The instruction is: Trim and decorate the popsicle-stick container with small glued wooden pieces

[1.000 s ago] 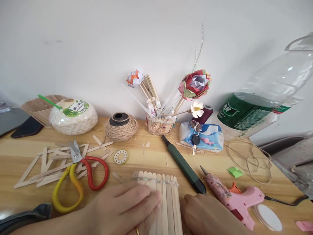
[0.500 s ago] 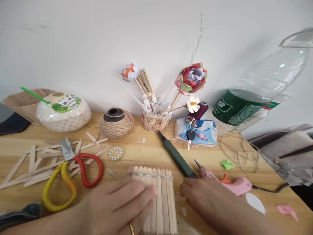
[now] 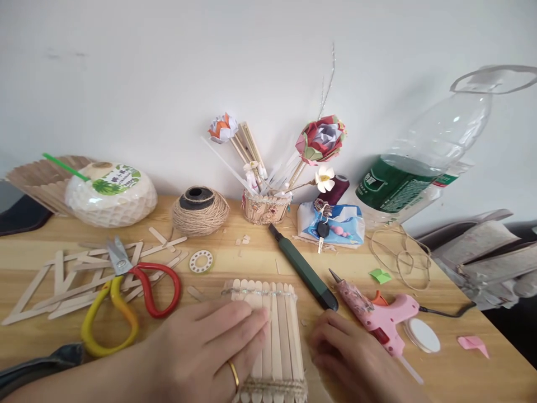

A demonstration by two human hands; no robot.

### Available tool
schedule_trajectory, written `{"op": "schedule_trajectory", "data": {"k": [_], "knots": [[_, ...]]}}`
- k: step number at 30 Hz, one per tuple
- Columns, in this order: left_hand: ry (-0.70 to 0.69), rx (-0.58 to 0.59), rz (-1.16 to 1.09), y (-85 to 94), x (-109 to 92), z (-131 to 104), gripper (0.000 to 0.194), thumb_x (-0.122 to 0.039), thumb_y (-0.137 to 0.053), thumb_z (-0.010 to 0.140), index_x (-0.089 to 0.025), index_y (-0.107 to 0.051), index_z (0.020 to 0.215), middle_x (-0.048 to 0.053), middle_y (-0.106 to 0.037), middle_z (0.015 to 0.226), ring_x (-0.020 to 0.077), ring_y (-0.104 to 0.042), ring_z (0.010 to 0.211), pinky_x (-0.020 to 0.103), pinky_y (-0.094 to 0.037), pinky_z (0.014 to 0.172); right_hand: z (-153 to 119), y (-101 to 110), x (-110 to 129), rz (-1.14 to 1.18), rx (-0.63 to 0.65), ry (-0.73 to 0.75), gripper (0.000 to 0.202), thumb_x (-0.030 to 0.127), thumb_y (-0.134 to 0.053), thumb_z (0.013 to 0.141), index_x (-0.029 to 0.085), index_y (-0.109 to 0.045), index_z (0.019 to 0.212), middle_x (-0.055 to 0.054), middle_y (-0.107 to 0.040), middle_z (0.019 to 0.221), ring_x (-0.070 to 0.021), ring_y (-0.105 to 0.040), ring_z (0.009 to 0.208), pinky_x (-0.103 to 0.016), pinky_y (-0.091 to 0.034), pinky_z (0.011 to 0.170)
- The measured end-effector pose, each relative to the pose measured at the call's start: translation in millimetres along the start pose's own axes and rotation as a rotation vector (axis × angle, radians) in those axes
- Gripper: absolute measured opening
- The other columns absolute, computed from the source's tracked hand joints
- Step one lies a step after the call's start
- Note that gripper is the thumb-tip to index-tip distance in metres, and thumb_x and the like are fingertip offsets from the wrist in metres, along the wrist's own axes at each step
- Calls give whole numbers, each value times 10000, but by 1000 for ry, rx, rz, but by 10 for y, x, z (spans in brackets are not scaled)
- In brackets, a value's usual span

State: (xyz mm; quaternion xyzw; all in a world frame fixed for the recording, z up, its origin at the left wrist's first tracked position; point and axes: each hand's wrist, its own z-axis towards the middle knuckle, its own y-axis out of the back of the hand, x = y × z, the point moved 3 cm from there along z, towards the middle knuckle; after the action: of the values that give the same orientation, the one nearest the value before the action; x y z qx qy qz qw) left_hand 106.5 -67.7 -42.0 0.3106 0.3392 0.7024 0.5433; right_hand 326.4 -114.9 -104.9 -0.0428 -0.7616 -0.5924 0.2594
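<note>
A panel of craft sticks lies side by side in front of me. A glittery strand crosses its top end, and brown twine is wound across the lower end. My left hand, with a gold ring, rests flat over the panel's left half, fingers stretched out. Just off the right edge, my right hand is curled with its fingers closed; whatever is between them is hidden. A green utility knife lies beyond that hand, and a pink glue gun lies to its right.
Scissors and loose craft sticks lie on the left. A twine spool, a decorated pot of paper flowers, a tissue pack with a key and a large bottle stand along the wall. White discs lie right.
My right hand has drawn back toward me, baring the knife's end and the glue gun. The view has shifted slightly, showing the twine band; my left hand stays on the panel.
</note>
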Motion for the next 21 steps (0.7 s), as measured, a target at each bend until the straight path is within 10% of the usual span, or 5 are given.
{"op": "schedule_trajectory", "data": {"k": [12,21], "knots": [[17,-155,-6,-59,17,-9,272,-58,-400,881,-54,-671,901,99,-730,876,194,-656,824,302,-562,728,-35,191,36,78,-196,-55,110,163,-492,847,221,-520,758,4,-676,832,-132,-645,734,-227,-515,620],[85,-249,-37,-54,45,33,293,-68,-387,899,-91,-667,818,59,-724,774,163,-636,757,257,-545,653,289,685,573,205,-335,288,147,132,-491,889,218,-587,818,-6,-655,839,-115,-641,771,-202,-512,661]]}}
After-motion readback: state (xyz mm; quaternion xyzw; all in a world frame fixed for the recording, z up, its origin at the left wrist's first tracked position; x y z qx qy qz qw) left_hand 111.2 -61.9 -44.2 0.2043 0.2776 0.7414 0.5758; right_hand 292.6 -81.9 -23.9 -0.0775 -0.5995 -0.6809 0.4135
